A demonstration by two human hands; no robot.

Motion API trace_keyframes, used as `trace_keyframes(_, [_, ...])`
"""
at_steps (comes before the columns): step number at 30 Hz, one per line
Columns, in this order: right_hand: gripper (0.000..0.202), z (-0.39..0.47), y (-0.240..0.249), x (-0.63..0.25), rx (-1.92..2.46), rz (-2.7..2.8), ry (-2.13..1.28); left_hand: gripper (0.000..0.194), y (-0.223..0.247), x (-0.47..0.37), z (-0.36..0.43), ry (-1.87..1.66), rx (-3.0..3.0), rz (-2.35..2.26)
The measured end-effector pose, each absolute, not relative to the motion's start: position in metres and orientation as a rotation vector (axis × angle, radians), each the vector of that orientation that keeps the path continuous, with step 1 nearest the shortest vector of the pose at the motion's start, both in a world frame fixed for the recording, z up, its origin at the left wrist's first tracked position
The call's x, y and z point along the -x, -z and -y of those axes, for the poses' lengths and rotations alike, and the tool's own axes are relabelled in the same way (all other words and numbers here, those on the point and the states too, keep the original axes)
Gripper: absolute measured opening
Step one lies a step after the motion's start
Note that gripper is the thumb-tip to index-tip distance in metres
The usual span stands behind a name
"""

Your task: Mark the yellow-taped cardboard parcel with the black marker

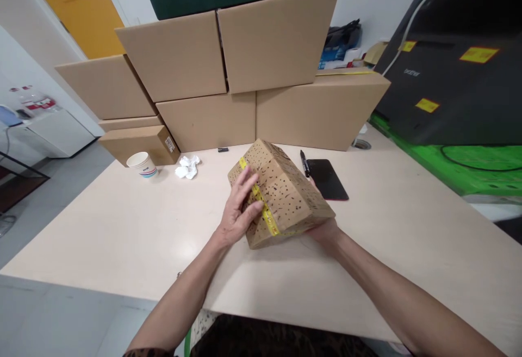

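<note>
A brown cardboard box (285,191) covered in dark dots and short strokes is held tilted over the pale table (134,237). Yellow printed tape runs along one of its edges. My left hand (240,207) lies on the taped side with its fingers spread. Beneath the right end of the box is my right hand (324,231), its fingers mostly hidden by the cardboard. Just right of the box, a black pen (304,164) rests beside a flat black pad (327,179).
Large cardboard boxes (281,41) are stacked along the back. At the left stand a paper cup (142,164) and a smaller box (141,145), with crumpled white tissue (188,167) nearby. A dark machine (452,68) sits on green material at right.
</note>
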State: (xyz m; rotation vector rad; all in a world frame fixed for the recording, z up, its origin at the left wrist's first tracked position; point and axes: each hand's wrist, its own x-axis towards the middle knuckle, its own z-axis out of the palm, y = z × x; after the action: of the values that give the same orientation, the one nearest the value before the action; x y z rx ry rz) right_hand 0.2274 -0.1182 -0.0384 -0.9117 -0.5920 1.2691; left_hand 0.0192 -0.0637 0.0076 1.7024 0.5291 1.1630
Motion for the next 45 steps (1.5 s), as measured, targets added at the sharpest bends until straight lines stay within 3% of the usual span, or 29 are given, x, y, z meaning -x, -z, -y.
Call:
trace_keyframes(2, [0.057, 0.118, 0.037, -0.229, 0.848, 0.492, -1.429, 0.063, -0.005, -0.021, 0.061, -1.265, -1.567, -0.655])
trace_keyframes(5, [0.056, 0.118, 0.034, -0.229, 0.835, 0.418, -1.456, 0.109, 0.001, -0.023, 0.054, -1.288, -1.354, -0.964])
trace_keyframes(7, [0.054, 0.119, 0.032, -0.228, 0.869, 0.397, -1.412, 0.126, 0.004, -0.024, 0.052, -1.203, -1.165, -1.03])
trace_keyframes(9, [0.051, 0.12, 0.031, -0.228, 0.893, 0.394, -1.386, 0.114, 0.005, -0.025, 0.05, -1.059, -0.982, -0.919])
trace_keyframes(14, [0.047, 0.123, 0.026, -0.231, 0.923, 0.507, -1.222, 0.064, 0.005, -0.025, 0.047, -0.788, -0.777, -0.617])
trace_keyframes(26, [0.06, 0.132, 0.003, -0.224, 0.836, 0.8, -1.178, 0.035, 0.013, -0.015, 0.029, -0.982, -0.668, -0.605])
trace_keyframes(30, [0.082, 0.132, 0.014, -0.219, 0.781, 0.851, -1.169, 0.039, 0.016, -0.014, 0.022, -1.146, -0.629, -0.608])
trace_keyframes(37, [0.133, 0.128, 0.036, -0.208, 0.837, 0.98, -1.003, 0.07, 0.006, -0.025, 0.036, -1.358, -0.771, -0.52])
trace_keyframes(41, [0.135, 0.123, 0.04, -0.219, 0.918, 0.998, -0.88, 0.073, 0.003, -0.034, 0.049, -1.328, -0.858, -0.505])
trace_keyframes(45, [0.128, 0.12, 0.032, -0.242, 0.98, 1.08, -0.614, 0.064, 0.002, -0.028, 0.042, -1.27, -0.864, -0.545])
